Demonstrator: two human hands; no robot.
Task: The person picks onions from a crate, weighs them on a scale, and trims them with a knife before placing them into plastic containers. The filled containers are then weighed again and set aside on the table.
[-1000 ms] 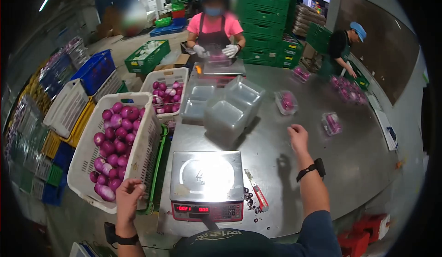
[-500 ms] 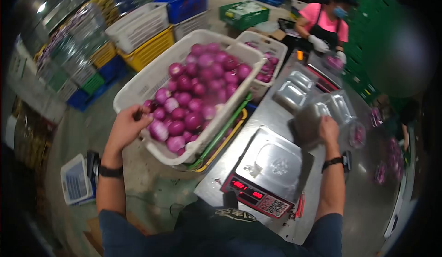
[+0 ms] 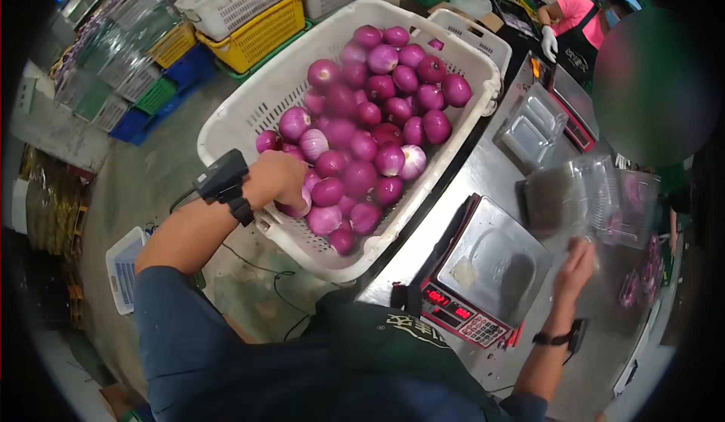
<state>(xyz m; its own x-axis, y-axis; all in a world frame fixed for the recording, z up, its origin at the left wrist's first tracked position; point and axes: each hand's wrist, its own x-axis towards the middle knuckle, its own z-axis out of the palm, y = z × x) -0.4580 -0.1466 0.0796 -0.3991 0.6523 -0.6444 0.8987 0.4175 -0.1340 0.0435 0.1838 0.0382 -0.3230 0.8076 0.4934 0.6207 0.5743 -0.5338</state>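
A large white basket (image 3: 226, 131) holds many peeled purple onions (image 3: 362, 145). My left hand (image 3: 281, 180) reaches over its near left corner, fingers curled round an onion (image 3: 300, 199). On the steel table, a scale (image 3: 495, 259) with red digits has a bare metal plate. To the right of the scale, my right hand (image 3: 575, 267) is closed at the lower edge of a clear plastic container (image 3: 563, 199), which is blurred by motion. Another clear container (image 3: 633, 207) lies just beyond it.
Clear trays (image 3: 532, 127) lie near a second scale (image 3: 575, 108). A co-worker (image 3: 578, 37) in gloves stands at the far end. Stacked crates (image 3: 253, 33) stand behind the basket, and a small white crate (image 3: 124, 267) is on the floor at left.
My left hand has moved into the onions and closed on one. The clear container has left the scale side and shifted right with my right hand. The view has turned, and the co-worker's hand has moved.
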